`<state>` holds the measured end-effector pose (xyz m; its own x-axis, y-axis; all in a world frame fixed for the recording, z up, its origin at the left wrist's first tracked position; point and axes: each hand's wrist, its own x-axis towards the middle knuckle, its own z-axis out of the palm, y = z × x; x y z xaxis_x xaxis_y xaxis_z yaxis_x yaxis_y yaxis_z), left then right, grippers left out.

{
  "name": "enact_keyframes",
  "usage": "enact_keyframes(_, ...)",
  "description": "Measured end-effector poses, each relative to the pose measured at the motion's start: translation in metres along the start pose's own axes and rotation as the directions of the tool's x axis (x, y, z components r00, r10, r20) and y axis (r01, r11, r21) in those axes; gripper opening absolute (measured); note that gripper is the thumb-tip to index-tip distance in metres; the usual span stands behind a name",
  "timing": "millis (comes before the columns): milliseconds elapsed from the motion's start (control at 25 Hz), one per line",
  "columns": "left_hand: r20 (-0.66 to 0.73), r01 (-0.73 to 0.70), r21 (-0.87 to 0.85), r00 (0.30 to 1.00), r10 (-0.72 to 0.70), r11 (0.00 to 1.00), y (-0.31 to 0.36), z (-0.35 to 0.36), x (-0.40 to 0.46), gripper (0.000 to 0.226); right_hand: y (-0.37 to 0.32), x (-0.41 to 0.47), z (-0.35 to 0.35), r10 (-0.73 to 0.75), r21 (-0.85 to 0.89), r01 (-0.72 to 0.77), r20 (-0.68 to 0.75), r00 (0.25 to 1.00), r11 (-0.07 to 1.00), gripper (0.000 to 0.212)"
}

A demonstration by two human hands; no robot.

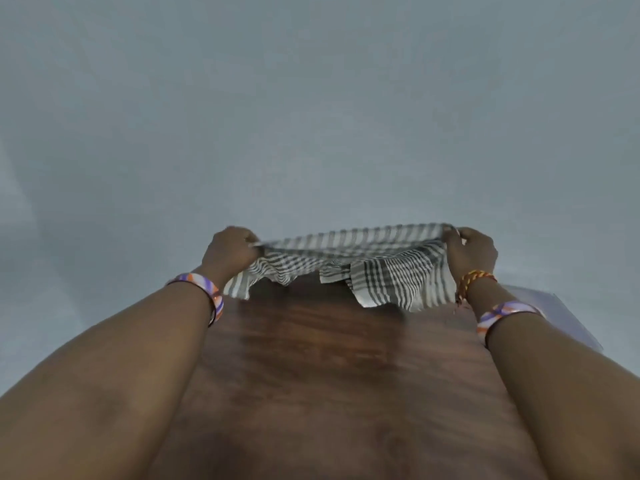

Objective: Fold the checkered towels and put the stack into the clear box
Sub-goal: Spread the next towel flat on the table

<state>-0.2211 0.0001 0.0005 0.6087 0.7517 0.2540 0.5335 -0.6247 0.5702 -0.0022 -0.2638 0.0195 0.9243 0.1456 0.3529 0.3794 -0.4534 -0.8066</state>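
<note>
Under my arms is a dark brown wooden table, with the grain running across it; the picture is a little blurred there. Behind the table, the whole upper part of the view is a plain pale grey wall with nothing on it.

I hold one checkered towel in the air above the far part of the table. My left hand pinches its left corner with curled fingers, and my right hand pinches the right corner in the same way. The upper edge is stretched between my two hands, and the lower part hangs down in loose folds that cover the far edge of the table.

At the right side, just behind my right forearm, I see a pale, half-transparent flat shape; my arm hides most of it, so I cannot tell if this is the clear box.

On each wrist I have a striped band, the left one and the right one, and on the right wrist also a braided thread bracelet.
</note>
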Motion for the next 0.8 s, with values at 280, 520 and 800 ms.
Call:
enact_keyframes(280,0.555,-0.202,0.568,0.81,-0.19,0.798,-0.072,0.03,-0.123,0.037,0.085,-0.138,-0.038,-0.013,-0.34,0.157,0.389,0.921,0.927,0.026)
enact_keyframes(520,0.784,-0.149,0.46,0.531,-0.322,0.875,-0.075,0.011,-0.165,0.028,0.092,-0.193,-0.072,0.396,-0.497,0.071,0.763,0.511,0.865,0.041)
enact_keyframes(800,0.661,-0.1,0.292,0.74,-0.125,0.951,-0.066,0.027,-0.151,0.037,0.104,-0.161,-0.044,0.341,-0.494,-0.031,0.552,0.761,0.869,0.023)
